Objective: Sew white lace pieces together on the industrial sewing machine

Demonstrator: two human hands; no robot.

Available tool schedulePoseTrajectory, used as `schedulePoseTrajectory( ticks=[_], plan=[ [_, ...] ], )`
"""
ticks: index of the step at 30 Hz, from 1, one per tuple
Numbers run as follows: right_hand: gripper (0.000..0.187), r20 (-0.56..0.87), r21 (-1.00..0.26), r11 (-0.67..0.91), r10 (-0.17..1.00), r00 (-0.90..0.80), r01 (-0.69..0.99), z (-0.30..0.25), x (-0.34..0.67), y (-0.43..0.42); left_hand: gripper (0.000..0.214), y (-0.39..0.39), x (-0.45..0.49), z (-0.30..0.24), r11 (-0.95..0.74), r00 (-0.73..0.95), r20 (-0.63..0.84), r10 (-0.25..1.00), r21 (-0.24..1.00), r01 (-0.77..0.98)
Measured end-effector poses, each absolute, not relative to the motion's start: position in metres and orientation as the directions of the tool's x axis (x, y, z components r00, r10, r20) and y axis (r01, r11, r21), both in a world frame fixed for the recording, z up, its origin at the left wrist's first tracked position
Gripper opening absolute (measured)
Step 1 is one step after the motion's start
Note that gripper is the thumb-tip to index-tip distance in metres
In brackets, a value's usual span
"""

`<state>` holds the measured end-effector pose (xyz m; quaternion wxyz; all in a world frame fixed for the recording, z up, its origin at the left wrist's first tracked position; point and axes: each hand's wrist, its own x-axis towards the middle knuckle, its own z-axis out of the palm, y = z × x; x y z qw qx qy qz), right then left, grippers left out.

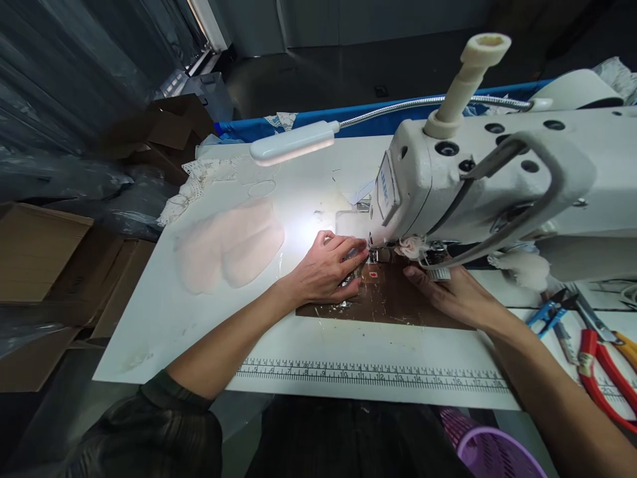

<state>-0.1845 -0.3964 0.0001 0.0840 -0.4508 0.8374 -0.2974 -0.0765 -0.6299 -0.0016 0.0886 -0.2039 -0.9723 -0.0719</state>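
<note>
My left hand [326, 271] lies palm down beside the needle area of a white sewing machine [418, 179]. Its fingers are stretched and slightly apart, with the tips close to the presser foot [373, 255]. Beneath both hands is a brown plate [393, 302] with a small red mark. On the other side of the foot, my right hand [455, 295] rests with its thumb toward the needle. The machine's head hides most of the right fingers. Any cloth under the left fingertips is too small to make out. Pale pink cloth pieces [226, 245] lie flat to the left.
A lamp [293, 143] on a bendy metal neck lights the white table [149, 332]. White lace [194, 189] hangs at the left edge. Along the front runs a printed ruler [373, 376]. Blue snips [550, 311] and red-handled pliers [592, 362] lie right; a purple basket [490, 445] stands below.
</note>
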Motion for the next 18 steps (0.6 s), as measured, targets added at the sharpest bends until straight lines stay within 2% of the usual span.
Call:
schedulePoseTrajectory(
  ticks=[5, 8, 10, 15, 18],
  plan=[
    [0.031, 0.078, -0.633, 0.472, -0.750, -0.657, -0.614, 0.001, -0.182, -0.394, 0.044, -0.631, -0.075, -0.006, 0.904, -0.905, 0.238, 0.354, 0.163, 0.396],
    [0.028, 0.098, -0.629, 0.469, -0.744, -0.661, -0.620, -0.004, -0.182, -0.394, 0.058, -0.631, -0.078, -0.008, 0.912, -0.913, 0.272, 0.304, 0.192, 0.361],
    [0.025, 0.127, -0.612, 0.455, -0.751, -0.648, -0.647, -0.007, -0.181, -0.394, 0.058, -0.634, -0.084, -0.009, 0.916, -0.917, 0.258, 0.303, 0.187, 0.355],
    [0.030, 0.150, -0.517, 0.382, -0.841, -0.521, -0.766, -0.005, -0.177, -0.390, 0.048, -0.648, -0.112, -0.006, 0.895, -0.901, 0.120, 0.417, 0.119, 0.430],
    [0.038, 0.087, -0.483, 0.320, -0.909, -0.408, -0.815, 0.006, -0.167, -0.384, 0.053, -0.652, -0.119, -0.004, 0.907, -0.910, 0.066, 0.410, 0.074, 0.414]
  ],
)
